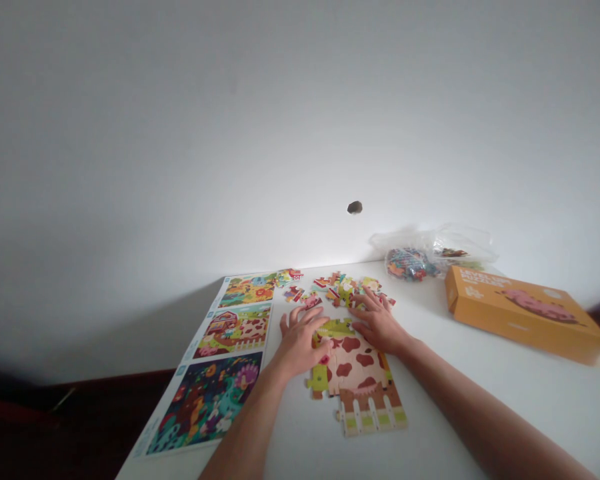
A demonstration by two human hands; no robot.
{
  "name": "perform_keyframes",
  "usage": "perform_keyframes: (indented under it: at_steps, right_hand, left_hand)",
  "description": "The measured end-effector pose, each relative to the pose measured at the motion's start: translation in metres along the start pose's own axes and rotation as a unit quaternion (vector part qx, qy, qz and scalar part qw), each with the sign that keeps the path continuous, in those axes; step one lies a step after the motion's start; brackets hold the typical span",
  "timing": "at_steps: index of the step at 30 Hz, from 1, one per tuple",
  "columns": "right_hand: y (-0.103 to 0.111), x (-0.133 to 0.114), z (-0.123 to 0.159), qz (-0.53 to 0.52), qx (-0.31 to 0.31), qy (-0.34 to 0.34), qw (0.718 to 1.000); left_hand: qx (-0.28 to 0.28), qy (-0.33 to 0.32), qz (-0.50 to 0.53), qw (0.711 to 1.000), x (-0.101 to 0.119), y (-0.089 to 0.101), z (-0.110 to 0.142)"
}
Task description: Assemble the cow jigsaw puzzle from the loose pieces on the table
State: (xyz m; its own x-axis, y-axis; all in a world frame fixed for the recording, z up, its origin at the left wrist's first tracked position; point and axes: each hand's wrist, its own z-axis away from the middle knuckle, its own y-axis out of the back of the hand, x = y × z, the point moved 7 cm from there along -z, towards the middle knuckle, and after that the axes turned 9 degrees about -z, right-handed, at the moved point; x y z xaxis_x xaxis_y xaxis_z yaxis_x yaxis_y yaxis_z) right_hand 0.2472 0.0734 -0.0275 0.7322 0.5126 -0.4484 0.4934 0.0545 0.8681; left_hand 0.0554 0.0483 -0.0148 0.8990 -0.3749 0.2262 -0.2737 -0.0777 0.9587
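A partly joined jigsaw puzzle [357,363] lies flat on the white table, showing a pink cow with brown patches above a white fence. My left hand [300,343] rests at its upper left edge, fingers spread and thumb over the cow section. On the upper right edge lies my right hand [381,328], its fingers apart and reaching toward several loose puzzle pieces [345,293] heaped behind the joined part. Neither hand visibly grips a piece. What lies beneath the palms and fingertips is hidden.
At the left lies a picture sheet [194,363] with three printed scenes, the middle one a farm with the cow. An orange puzzle box [520,313] stands at the right. Behind it are clear plastic bags [410,263] of pieces, against a white wall with a hole [355,208].
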Motion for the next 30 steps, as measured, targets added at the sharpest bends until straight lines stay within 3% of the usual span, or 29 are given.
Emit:
perform_keyframes:
  at_steps: [14,25,30]
  right_hand:
    - [0.009,-0.01,-0.001,0.006,0.052,0.067,0.996]
    - [0.017,-0.024,0.002,-0.02,0.05,0.099,0.994]
    - [0.024,-0.048,0.009,-0.045,0.039,0.166,0.984]
  left_hand:
    - [0.017,-0.006,0.004,1.0,-0.002,-0.001,0.0]
    - [0.082,-0.011,0.047,0.995,-0.002,0.004,-0.002]
    - [0.163,-0.039,0.098,0.981,0.002,0.019,-0.003]
